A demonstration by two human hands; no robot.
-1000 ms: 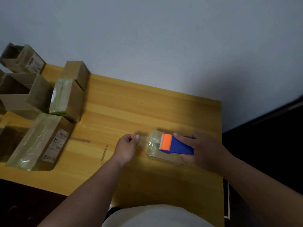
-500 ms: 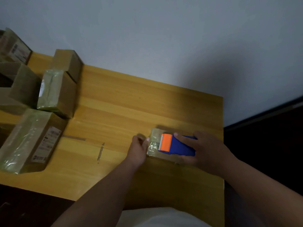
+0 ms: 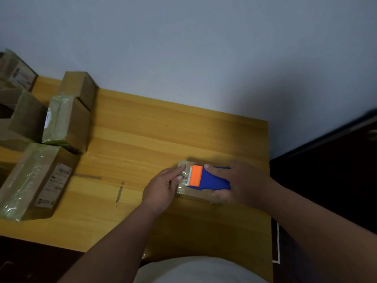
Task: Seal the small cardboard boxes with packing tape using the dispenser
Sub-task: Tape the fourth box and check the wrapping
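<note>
A small cardboard box (image 3: 195, 194) lies flat near the right end of the wooden table (image 3: 163, 139). On top of it sits a blue tape dispenser (image 3: 212, 179) with an orange cutter head pointing left. My right hand (image 3: 242, 184) grips the dispenser's blue body from the right. My left hand (image 3: 165, 185) is at the box's left end, its fingers pressing on the shiny tape just left of the cutter.
Several cardboard boxes stand at the table's left: a long taped one with a label (image 3: 34, 180), a taped one (image 3: 65, 123) behind it, a plain one (image 3: 79, 86) by the wall. Two tape scraps (image 3: 120, 193) stick to the tabletop. Dark floor lies to the right.
My left hand came from the tabletop to the box's left end and now presses its fingers on the tape. My right hand with the dispenser stayed on the box.
</note>
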